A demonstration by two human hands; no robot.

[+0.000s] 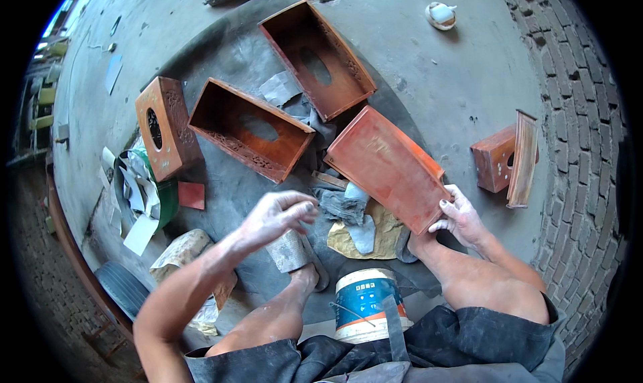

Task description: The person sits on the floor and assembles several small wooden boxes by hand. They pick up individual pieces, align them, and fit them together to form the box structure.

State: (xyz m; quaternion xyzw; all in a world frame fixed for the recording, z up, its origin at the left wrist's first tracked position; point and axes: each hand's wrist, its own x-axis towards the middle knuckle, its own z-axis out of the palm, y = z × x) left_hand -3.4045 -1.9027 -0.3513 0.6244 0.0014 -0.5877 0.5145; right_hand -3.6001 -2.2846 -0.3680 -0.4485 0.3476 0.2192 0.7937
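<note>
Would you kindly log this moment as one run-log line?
left grip: raised, nothing visibly held | right grip: holding reddish wooden piece, near end | nearby: open wooden boxes, bucket

The red box (385,169) is of wood, its surface smooth and mostly matt. The open box (248,146) shows wood with rough carving. The bucket (367,299) looks plastic, smooth. The bricks (569,88) look rough.
</note>
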